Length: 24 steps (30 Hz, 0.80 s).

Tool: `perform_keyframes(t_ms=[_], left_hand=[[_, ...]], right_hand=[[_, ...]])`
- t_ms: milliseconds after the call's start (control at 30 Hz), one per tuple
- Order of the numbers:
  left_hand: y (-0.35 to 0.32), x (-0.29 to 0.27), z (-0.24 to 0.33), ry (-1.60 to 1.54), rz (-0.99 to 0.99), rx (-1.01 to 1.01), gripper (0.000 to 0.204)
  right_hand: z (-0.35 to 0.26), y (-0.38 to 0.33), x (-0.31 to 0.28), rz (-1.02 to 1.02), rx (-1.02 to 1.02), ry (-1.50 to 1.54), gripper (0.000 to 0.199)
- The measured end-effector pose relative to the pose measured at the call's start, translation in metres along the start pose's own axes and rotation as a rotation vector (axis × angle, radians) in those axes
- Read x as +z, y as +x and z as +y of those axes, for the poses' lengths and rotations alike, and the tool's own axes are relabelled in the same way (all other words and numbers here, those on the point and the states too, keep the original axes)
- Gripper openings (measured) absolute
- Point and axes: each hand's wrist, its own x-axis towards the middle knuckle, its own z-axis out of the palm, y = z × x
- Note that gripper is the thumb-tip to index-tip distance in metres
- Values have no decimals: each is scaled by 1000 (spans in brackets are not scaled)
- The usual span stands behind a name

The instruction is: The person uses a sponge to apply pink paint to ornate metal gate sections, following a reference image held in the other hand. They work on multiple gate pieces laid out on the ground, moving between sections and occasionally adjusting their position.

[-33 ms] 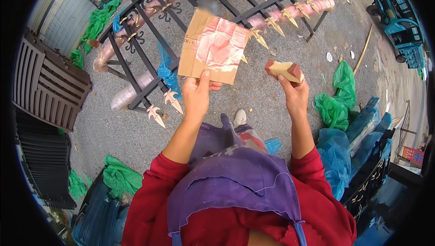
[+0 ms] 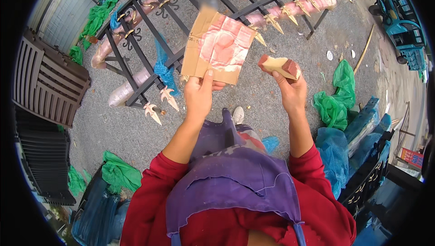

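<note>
My left hand (image 2: 199, 95) grips the lower edge of a piece of brown cardboard (image 2: 192, 62), thumb on top. A shiny pinkish-copper patch of what looks like wet paint covers much of its face. To the right, my right hand (image 2: 292, 92) holds a pale yellow sponge (image 2: 277, 64) with red-brown ends, apart from the cardboard. Beyond both hands lies a black metal fence panel (image 2: 149, 28) with scrolls and spear-shaped tips. Two nearby spearheads (image 2: 168, 97) look pinkish; those farther right are gold. The cardboard hides part of the panel.
Pink-wrapped rolls (image 2: 312, 4) lie under the fence panel. Green plastic sheeting (image 2: 333, 107) and blue-wrapped panels (image 2: 362, 123) are at my right. Brown slatted panels (image 2: 47, 80) stand at the left. A blue-green vehicle (image 2: 401, 28) is at the far right.
The sponge has moved slightly left and up, nearer the cardboard, and turned a little. The cardboard has shifted slightly right. Both hands keep their hold.
</note>
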Motion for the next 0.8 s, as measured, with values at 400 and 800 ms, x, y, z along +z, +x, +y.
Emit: perform_keyframes(t_ms=[400, 800], left_hand=[[-5, 40, -34, 90, 8, -63, 27], [14, -44, -51, 69, 89, -127, 21]], right_hand=[[2, 34, 34, -73, -177, -307, 21], [26, 15, 141, -153, 96, -399, 24]])
